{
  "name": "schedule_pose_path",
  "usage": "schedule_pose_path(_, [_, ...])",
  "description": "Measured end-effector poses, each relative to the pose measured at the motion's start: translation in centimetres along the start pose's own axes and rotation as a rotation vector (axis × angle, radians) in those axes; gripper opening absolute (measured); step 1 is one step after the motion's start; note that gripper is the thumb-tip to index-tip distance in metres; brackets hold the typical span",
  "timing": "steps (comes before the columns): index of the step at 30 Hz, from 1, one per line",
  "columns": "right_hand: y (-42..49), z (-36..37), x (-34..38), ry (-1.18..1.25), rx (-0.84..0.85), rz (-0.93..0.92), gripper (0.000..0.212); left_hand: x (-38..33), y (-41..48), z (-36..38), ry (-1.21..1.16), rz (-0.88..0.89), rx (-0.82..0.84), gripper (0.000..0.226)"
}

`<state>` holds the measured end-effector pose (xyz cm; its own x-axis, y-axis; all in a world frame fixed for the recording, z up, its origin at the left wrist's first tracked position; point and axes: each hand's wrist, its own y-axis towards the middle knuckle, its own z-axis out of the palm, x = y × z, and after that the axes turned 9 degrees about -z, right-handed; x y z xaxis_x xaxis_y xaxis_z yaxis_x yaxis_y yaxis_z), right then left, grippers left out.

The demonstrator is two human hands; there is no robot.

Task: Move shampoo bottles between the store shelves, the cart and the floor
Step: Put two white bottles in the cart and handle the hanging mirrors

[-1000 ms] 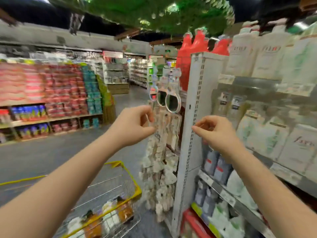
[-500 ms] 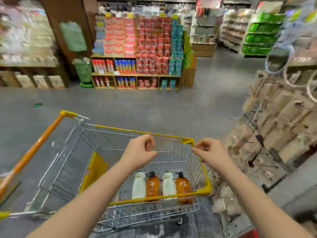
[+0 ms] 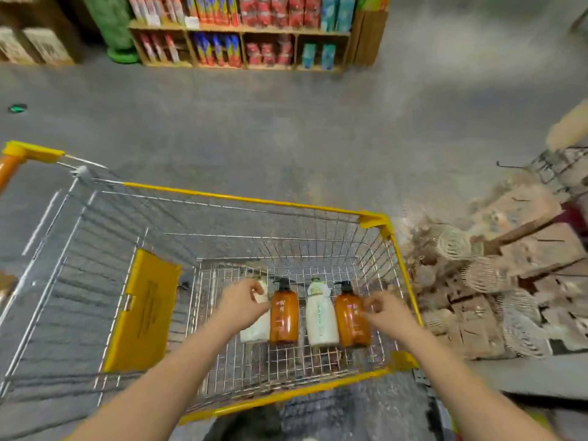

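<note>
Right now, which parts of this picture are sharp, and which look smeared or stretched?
Head view: the four bottles sit fairly sharp mid-frame; blur smears the rack on the right and the far shelves; the wide lens stretches the cart toward the corners.

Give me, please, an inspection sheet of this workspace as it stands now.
Surface: wire cart with a yellow rim, on grey floor.
Job's things: side by side in the cart are the left white bottle, left amber bottle, right white bottle and right amber bottle.
Clutter: green scrap on floor; yellow flap in cart.
Grips: left hand over left white bottle's top, hold unclear; right hand at right amber bottle, blurred, hold unclear.
Cables: nothing seen.
Surroundings: shelves of packs ahead; rack of hanging goods at right.
</note>
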<state>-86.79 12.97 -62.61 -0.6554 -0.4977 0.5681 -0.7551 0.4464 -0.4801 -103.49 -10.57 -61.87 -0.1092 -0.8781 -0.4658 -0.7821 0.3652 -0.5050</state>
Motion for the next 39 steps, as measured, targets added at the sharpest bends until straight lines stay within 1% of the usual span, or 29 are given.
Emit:
schedule_pose_path(3, [2.9, 1.5, -1.7, -0.028, 0.057, 0.109, 0.039, 1.4, 4.1, 2.4, 0.09, -0.081, 0.101, 0.031])
schedule_pose_path(5, [4.5, 3.1, -2.7, -0.066, 0.108, 0.142, 0.044, 2.4, 6.2, 4.2, 0.134, -0.15, 0.159, 0.039])
schedule_pose_path(8, [7.5, 5.6, -4.3, -0.082, 0.187, 0.179, 0.042, 4.1, 9.2, 7.7, 0.18, -0.242, 0.246, 0.052])
schedule_pose_path(10, [9.2, 6.9, -5.3, -0.112, 0.238, 0.219, 0.042, 4.8, 10.9, 9.9, 0.224, -0.265, 0.302, 0.061])
schedule_pose_path(12, [12.4, 8.1, -7.0, -0.157, 0.228, 0.261, 0.051, 5.3, 13.3, 12.3, 0.283, -0.25, 0.324, 0.07])
schedule_pose_path(15, [16.1, 10.3, -8.8, -0.158, 0.198, 0.342, 0.069, 6.1, 16.6, 15.4, 0.298, -0.239, 0.338, 0.079])
schedule_pose_path(17, [17.8, 11.6, -9.6, -0.126, 0.177, 0.366, 0.081, 6.7, 18.6, 17.4, 0.322, -0.213, 0.308, 0.082])
schedule_pose_path(20, [19.6, 12.9, -11.7, -0.053, 0.129, 0.378, 0.092, 7.1, 21.1, 19.8, 0.388, -0.198, 0.307, 0.085])
schedule_pose_path(23, [20.5, 13.7, -13.1, -0.044, 0.115, 0.386, 0.099, 7.9, 22.4, 21.3, 0.47, -0.221, 0.269, 0.1])
schedule_pose_path(25, [20.9, 14.1, -13.2, -0.036, 0.116, 0.396, 0.11, 7.5, 22.4, 21.9, 0.473, -0.251, 0.245, 0.11])
schedule_pose_path(27, [20.9, 14.6, -13.3, -0.02, 0.102, 0.412, 0.113, 6.4, 22.0, 22.8, 0.387, -0.311, 0.231, 0.11])
schedule_pose_path(30, [21.0, 14.9, -13.2, 0.068, 0.057, 0.489, 0.093, 5.8, 21.4, 24.1, 0.105, -0.394, 0.186, 0.098])
schedule_pose_path(33, [21.0, 14.3, -13.1, 0.182, 0.044, 0.569, 0.088, 5.8, 20.9, 24.2, -0.154, -0.432, 0.155, 0.099])
schedule_pose_path(34, [20.9, 14.1, -13.0, 0.19, 0.045, 0.584, 0.085, 5.9, 20.8, 24.0, -0.191, -0.442, 0.144, 0.102])
schedule_pose_path(37, [20.3, 13.4, -13.2, 0.198, 0.064, 0.606, 0.082, 5.9, 20.1, 23.3, -0.197, -0.451, 0.142, 0.11])
schedule_pose_path(39, [19.6, 12.6, -13.1, 0.182, 0.079, 0.597, 0.081, 5.7, 19.2, 22.2, -0.185, -0.448, 0.141, 0.103])
